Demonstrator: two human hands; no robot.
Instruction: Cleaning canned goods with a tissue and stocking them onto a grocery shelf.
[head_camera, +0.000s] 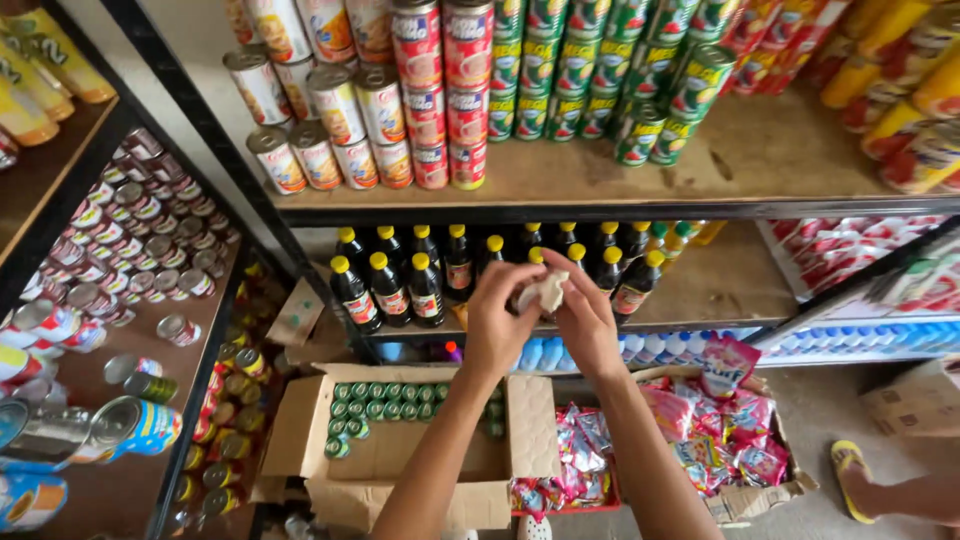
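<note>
Head view: left hand (497, 325) and right hand (583, 325) met in front of the dark bottles (400, 280), both pinching a crumpled whitish cloth (543, 291) between their fingertips, equally near.

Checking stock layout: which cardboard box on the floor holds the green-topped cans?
The open box directly below the hands, left of the two boxes of colourful sachets; green-topped cans fill its far side.

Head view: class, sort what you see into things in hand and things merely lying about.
In hand:
left hand
right hand
small crumpled off-white cloth

Lying about:
dark yellow-capped bottles
open cardboard box of green-topped cans
stacked red and green tins
colourful sachets
</note>
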